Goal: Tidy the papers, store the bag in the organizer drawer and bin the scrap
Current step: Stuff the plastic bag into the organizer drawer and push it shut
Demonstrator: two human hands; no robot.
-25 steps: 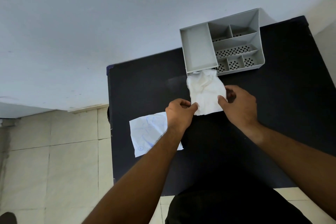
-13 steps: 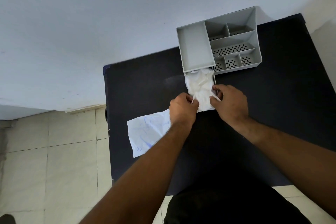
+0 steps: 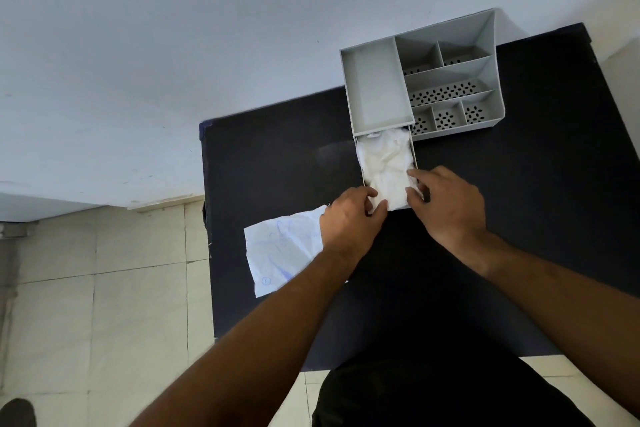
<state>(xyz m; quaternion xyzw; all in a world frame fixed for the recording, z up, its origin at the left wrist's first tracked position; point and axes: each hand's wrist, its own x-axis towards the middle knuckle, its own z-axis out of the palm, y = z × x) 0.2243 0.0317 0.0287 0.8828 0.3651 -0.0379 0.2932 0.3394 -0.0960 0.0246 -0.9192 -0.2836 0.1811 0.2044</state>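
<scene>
A grey desk organizer point(image 3: 377, 87) stands at the back of a black table point(image 3: 277, 156). Its drawer point(image 3: 413, 152) is pulled out toward me. A crumpled white plastic bag point(image 3: 386, 163) lies inside the drawer and fills it. My left hand point(image 3: 349, 222) pinches the bag's near left corner. My right hand point(image 3: 446, 204) presses its fingers on the bag's near right edge at the drawer's front. A creased white paper point(image 3: 284, 246) with blue writing lies on the table's left edge, partly under my left wrist.
The organizer has several open compartments with perforated floors point(image 3: 446, 94). A white wall rises behind the table. Tiled floor point(image 3: 97, 288) lies to the left, with a dark shoe tip point(image 3: 15, 412) at the bottom left corner.
The bag went from lying spread on the table in front of the drawer to being tucked inside it. Both hands moved forward with it and closer together.
</scene>
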